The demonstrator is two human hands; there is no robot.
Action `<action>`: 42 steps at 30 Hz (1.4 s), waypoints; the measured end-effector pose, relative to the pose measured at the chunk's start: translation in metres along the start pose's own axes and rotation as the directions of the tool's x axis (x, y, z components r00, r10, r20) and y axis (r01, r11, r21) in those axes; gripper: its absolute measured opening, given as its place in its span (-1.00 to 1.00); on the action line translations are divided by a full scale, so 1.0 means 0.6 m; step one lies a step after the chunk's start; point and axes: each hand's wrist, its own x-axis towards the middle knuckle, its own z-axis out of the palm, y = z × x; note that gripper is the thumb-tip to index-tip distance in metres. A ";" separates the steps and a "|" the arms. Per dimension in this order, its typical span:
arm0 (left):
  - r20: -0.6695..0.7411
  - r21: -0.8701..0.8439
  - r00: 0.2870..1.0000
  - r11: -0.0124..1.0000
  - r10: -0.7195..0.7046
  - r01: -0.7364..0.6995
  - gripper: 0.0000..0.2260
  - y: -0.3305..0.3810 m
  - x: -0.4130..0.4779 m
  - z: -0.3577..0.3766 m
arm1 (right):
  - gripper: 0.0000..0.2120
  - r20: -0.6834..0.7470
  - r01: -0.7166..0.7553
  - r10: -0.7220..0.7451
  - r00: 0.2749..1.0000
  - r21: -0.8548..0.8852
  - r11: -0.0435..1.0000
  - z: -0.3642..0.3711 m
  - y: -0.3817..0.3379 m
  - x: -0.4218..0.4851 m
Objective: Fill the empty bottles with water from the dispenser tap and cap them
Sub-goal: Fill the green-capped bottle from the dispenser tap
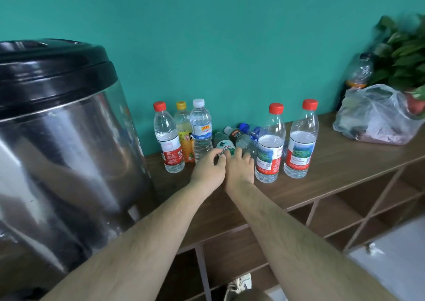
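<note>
A large steel water dispenser (62,153) with a black lid fills the left side. Several capped bottles stand on the wooden shelf top (322,174): red-capped (169,139), yellow-capped (184,135) and white-capped (201,130) at left, two red-capped ones (270,146) (301,142) at right. Between them lie empty bottles on their sides: a green-labelled one (224,145), a dark-labelled one (241,139) and a blue-capped one (249,129). My left hand (208,169) curls its fingers on the green-labelled bottle. My right hand (240,167) lays its fingers on the dark-labelled bottle.
A plastic bag (377,114) with contents, a dark bottle (358,73) and a leafy plant (404,54) sit at the far right of the shelf top. Open cubbyholes (340,213) lie below the shelf. A teal wall stands behind.
</note>
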 end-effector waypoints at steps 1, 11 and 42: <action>0.006 0.001 1.000 1.000 0.001 -0.001 -0.67 -0.001 -0.003 -0.001 | -0.26 -0.001 -0.002 0.002 1.000 0.049 0.999 0.000 0.000 -0.006; 0.075 -0.166 0.991 0.979 -0.106 0.118 -0.54 -0.004 -0.104 -0.007 | -0.41 -0.174 -0.018 0.149 0.973 0.591 0.806 0.004 0.022 -0.224; -0.258 0.659 0.958 0.748 0.123 0.081 -0.40 -0.319 -0.542 -0.185 | -0.29 0.256 0.137 -0.336 0.906 0.574 0.807 0.111 -0.186 -0.436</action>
